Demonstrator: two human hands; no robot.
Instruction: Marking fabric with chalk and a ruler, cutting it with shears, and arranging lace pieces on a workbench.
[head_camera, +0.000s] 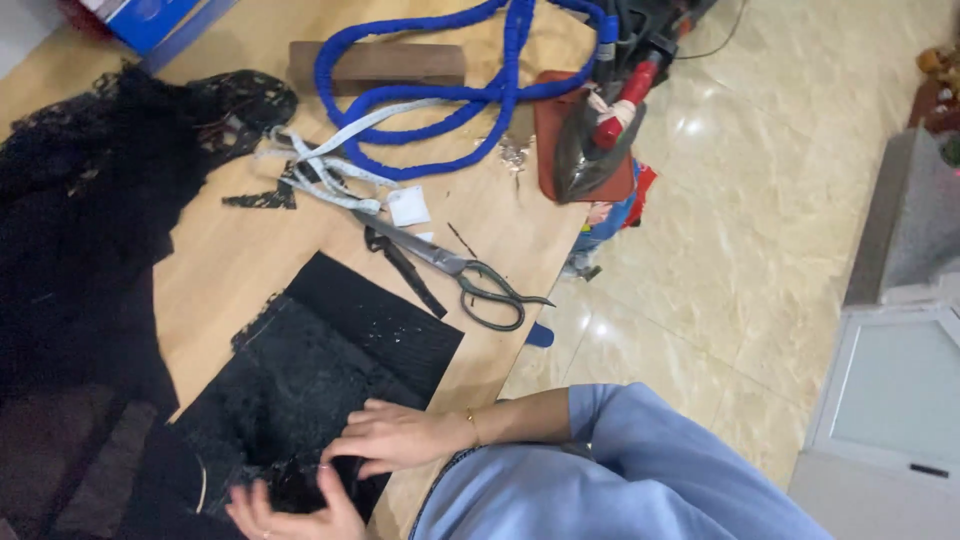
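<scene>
Black lace fabric (300, 400) lies flat at the wooden table (240, 260) edge, right hand (395, 437) pressing it open-palmed, left hand (290, 510) pinching its near edge, probably to steady it; scissors (470, 275) lie near.

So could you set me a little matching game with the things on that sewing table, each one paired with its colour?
Things:
1. scissors
2. padded hose
3. lace fabric
4. measuring tape

Colours:
A. black
B. whitish
C. dark metal grey
D. bright blue

Pairs: 1-C, 2-D, 3-A, 4-B.

Both hands, the right hand and the left hand, rest on the lace fabric at the edge of the wooden table.
</scene>
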